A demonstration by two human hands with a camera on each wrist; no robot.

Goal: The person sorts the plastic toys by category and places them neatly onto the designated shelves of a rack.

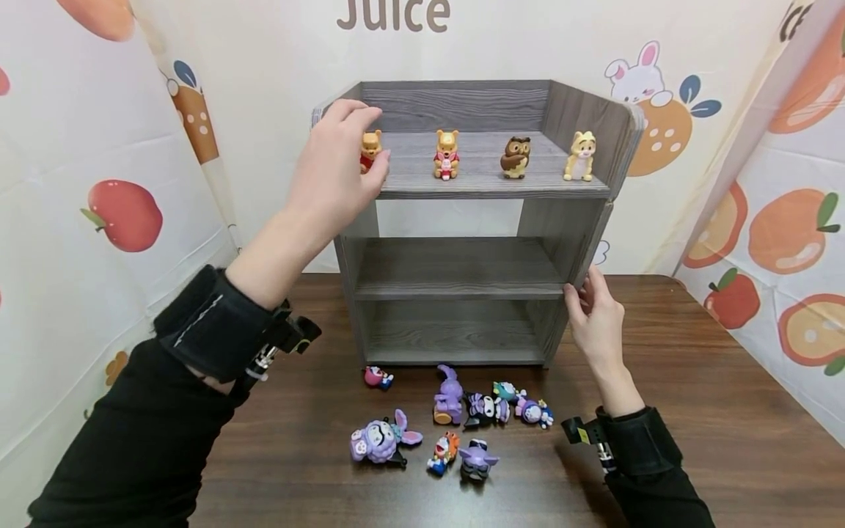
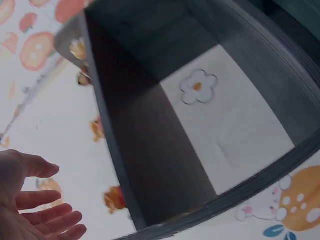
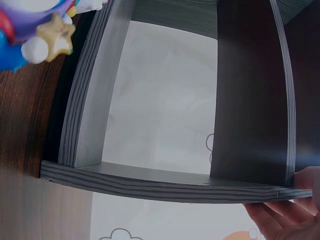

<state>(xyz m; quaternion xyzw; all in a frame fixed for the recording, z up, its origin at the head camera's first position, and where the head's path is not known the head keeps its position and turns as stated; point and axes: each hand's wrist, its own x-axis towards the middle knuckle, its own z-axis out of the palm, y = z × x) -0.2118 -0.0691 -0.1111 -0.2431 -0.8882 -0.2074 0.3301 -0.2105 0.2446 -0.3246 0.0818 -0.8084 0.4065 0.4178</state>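
My left hand (image 1: 335, 167) is raised at the top left of a grey wood-grain shelf (image 1: 462, 288), its fingers loosely bent. Partly behind its thumb in the head view stands a Winnie-the-Pooh figurine (image 1: 371, 147) in red. The left wrist view shows a gap between the fingers and that figurine (image 2: 115, 198), with nothing in the hand. Along the same top board stand a second Pooh figurine (image 1: 447, 155), a brown owl figurine (image 1: 516, 157) and a pale yellow rabbit figurine (image 1: 581, 156). With thumb and fingers, my right hand (image 1: 597, 319) grips the shelf's right side panel.
Several figurines lie on the brown table (image 1: 297, 455) before the shelf, among them a purple long-eared one (image 1: 383, 441), a pink-and-blue one (image 1: 378, 378) and an orange-and-blue one (image 1: 443, 452). A fruit-printed cloth (image 1: 277, 51) hangs behind and at both sides.
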